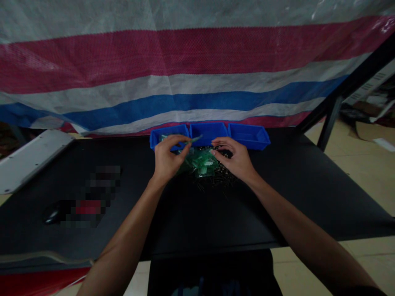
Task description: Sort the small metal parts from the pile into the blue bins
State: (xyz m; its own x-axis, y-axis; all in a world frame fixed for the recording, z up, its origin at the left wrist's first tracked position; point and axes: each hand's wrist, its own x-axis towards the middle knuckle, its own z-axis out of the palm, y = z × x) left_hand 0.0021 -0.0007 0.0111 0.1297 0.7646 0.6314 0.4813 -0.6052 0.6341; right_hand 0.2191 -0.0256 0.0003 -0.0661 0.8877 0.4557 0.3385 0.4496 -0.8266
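Note:
Between its thumb and fingers, my left hand (169, 158) pinches a small green plastic bag (196, 139), held in front of the blue bins. My right hand (234, 158) is just to the right, its fingers curved and apart, with nothing visible between them. Below and between both hands lies a heap of green plastic bags (205, 163). Thin dark metal pieces (219, 177), like screws or nails, are scattered beside and under the heap. The left blue bin (154, 142) holds some greenish bags, partly hidden behind my left hand.
Behind the heap stand a middle blue bin (208, 130) and a right blue bin (249, 135). A black mouse-like object (52, 214) and a blurred item are at the left of the black table (308, 189). A white panel (33, 158) lies far left; a striped sheet (173, 57) hangs behind.

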